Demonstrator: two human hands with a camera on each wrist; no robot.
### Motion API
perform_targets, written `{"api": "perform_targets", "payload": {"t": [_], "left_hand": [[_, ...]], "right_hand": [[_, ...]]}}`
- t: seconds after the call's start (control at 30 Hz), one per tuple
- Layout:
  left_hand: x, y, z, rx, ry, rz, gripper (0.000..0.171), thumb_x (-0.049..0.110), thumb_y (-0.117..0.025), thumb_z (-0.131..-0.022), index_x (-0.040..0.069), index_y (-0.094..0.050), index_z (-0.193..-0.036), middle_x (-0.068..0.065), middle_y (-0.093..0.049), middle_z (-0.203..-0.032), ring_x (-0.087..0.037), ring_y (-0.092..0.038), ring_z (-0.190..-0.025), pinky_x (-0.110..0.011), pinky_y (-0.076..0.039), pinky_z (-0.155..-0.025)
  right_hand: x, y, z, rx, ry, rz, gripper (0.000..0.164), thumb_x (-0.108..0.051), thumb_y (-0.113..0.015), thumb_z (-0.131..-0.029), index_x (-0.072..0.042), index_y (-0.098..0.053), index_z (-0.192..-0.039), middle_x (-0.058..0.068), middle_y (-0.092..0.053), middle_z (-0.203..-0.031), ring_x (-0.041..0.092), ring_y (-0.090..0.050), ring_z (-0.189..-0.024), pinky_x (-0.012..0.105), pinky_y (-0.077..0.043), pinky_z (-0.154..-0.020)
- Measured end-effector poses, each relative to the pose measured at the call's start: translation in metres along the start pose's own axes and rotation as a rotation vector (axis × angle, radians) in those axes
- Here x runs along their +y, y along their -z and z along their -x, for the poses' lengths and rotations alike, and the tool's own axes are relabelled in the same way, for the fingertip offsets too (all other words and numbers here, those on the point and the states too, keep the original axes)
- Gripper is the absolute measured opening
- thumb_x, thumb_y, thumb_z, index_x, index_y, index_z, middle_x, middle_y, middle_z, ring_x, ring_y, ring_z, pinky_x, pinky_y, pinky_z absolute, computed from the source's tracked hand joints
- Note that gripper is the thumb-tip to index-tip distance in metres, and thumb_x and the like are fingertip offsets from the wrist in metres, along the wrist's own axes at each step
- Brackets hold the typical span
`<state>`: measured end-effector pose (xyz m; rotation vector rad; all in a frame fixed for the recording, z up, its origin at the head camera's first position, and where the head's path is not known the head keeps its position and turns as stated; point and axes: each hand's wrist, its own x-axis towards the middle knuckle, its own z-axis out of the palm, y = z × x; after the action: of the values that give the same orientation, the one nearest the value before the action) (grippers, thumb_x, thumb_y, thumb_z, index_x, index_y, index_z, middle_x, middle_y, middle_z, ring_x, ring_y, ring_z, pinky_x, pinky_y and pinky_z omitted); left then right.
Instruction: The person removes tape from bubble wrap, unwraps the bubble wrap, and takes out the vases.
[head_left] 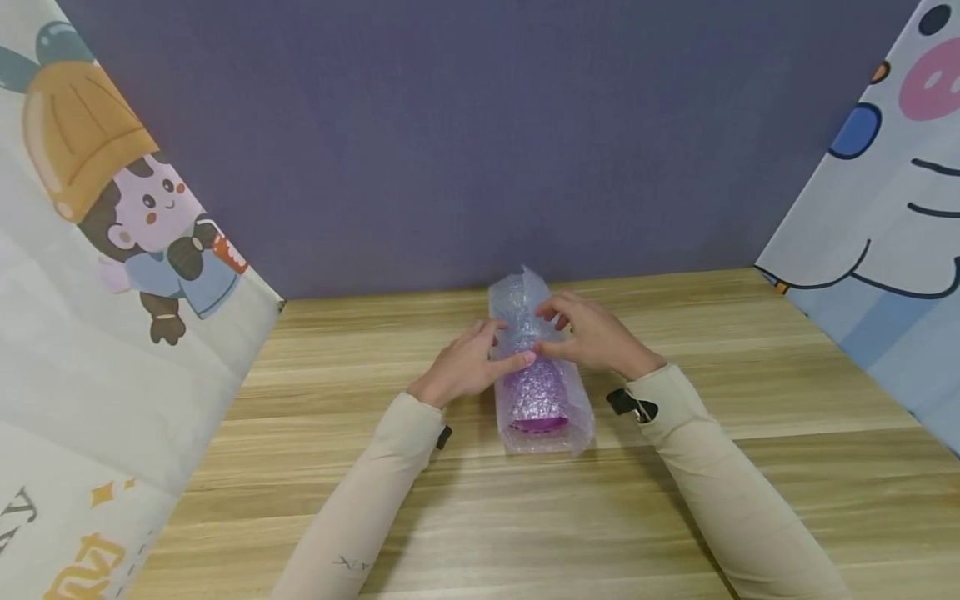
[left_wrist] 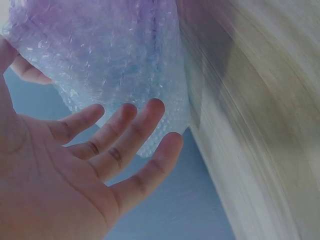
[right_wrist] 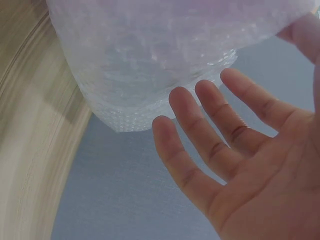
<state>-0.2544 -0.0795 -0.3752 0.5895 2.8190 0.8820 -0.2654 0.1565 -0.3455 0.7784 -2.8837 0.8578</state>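
Observation:
A long purple object (head_left: pixel 540 423) lies on the wooden table inside bubble wrap (head_left: pixel 534 392); its round magenta end shows at the near opening, and the wrap hides the rest of its shape. My left hand (head_left: pixel 472 362) is at the left side of the roll, thumb resting on top of the wrap, fingers spread and relaxed along the side. On the right side, my right hand (head_left: pixel 592 333) has its thumb against the wrap and its fingers loosely bent over the upper part. In both wrist views, the fingers (left_wrist: pixel 135 145) extend loosely beside the film.
Behind the wooden table (head_left: pixel 360 367) rises a dark blue-grey panel (head_left: pixel 480 142), close to the roll's far end. Printed cartoon cloths stand at the left (head_left: pixel 202 358) and the right (head_left: pixel 900 350). Dark wrist straps (head_left: pixel 632 406) sit at both cuffs.

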Motion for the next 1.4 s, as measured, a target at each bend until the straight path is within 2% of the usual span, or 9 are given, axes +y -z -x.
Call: {"api": "perform_targets", "payload": {"t": [0.23,0.43,0.87,1.4], "left_hand": [[0.0018,-0.0001,0.0007,0.0,-0.004,0.01,0.097,0.084,-0.047,-0.088,0.017,-0.035,-0.158,-0.011,-0.054,-0.145,-0.03,-0.06,-0.126,-0.053,-0.053,-0.103],[0.0026,-0.0003,0.0004,0.004,-0.008,0.017,0.095,0.082,-0.048,-0.089,0.017,-0.036,-0.157,-0.011,-0.054,-0.146,-0.028,-0.06,-0.127,-0.053,-0.052,-0.104],[0.0024,-0.0009,-0.0001,0.0,-0.016,0.015,0.094,0.083,-0.046,-0.089,0.018,-0.036,-0.157,-0.01,-0.053,-0.146,-0.027,-0.06,-0.127,-0.053,-0.052,-0.103],[0.0015,-0.0007,0.0011,-0.008,-0.015,0.024,0.093,0.081,-0.047,-0.09,0.018,-0.035,-0.157,-0.01,-0.053,-0.145,-0.027,-0.061,-0.125,-0.053,-0.052,-0.102]], "right_hand": [[0.0009,-0.0007,-0.0014,0.006,-0.002,-0.012,0.046,-0.031,-0.078,-0.089,-0.01,-0.064,-0.127,0.008,-0.067,-0.126,0.027,-0.066,-0.108,0.046,-0.058,-0.091],[0.0013,-0.0016,-0.0015,0.035,0.01,-0.02,0.034,-0.027,-0.077,-0.089,-0.01,-0.067,-0.116,0.008,-0.071,-0.114,0.028,-0.07,-0.103,0.044,-0.06,-0.086],[-0.0013,-0.002,-0.0004,0.099,0.08,0.022,0.014,-0.019,-0.077,-0.09,-0.011,-0.072,-0.1,0.006,-0.075,-0.1,0.028,-0.074,-0.095,0.043,-0.061,-0.081],[0.0006,-0.0075,-0.0022,0.183,0.184,0.122,0.009,-0.018,-0.079,-0.089,-0.012,-0.074,-0.094,0.003,-0.077,-0.091,0.022,-0.074,-0.085,0.04,-0.061,-0.077]]}}
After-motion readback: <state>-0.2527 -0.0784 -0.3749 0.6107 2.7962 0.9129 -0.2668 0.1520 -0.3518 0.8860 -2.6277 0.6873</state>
